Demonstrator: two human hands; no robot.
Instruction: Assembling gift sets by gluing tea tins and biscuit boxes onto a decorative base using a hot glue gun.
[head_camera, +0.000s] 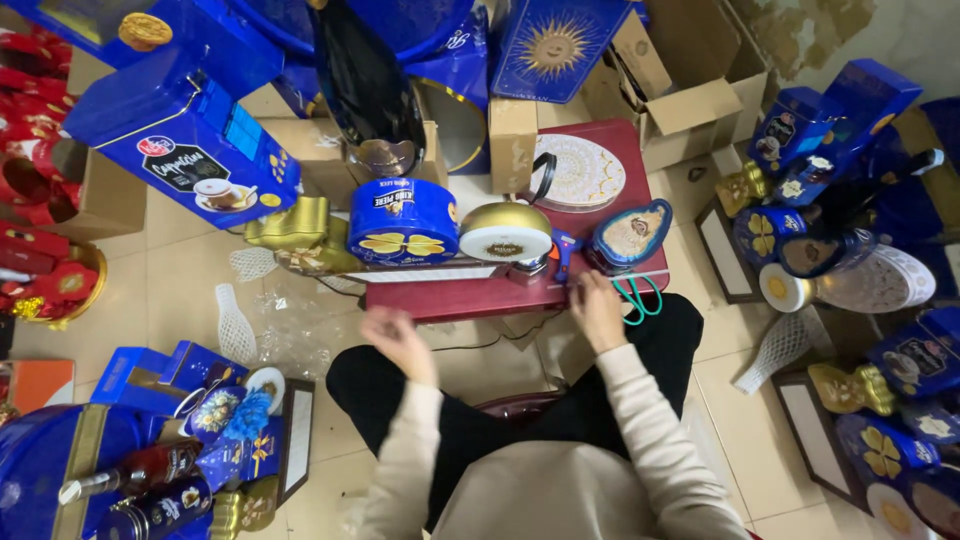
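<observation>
I sit on the floor before a low dark-red table. My right hand rests at the table's front right edge, touching it beside a blue glue gun and green-handled scissors. My left hand hangs blurred in the air just below the table's front edge, fingers apart and holding nothing. On the table stand a round blue tin, a gold round tin, a teardrop-shaped blue tin and a white patterned round lid.
Blue gift boxes, cardboard boxes and a dark wrapped bottle crowd the back. More blue tins and gold ornaments lie right; red packages lie left. White foam net sleeves sit on the tiled floor.
</observation>
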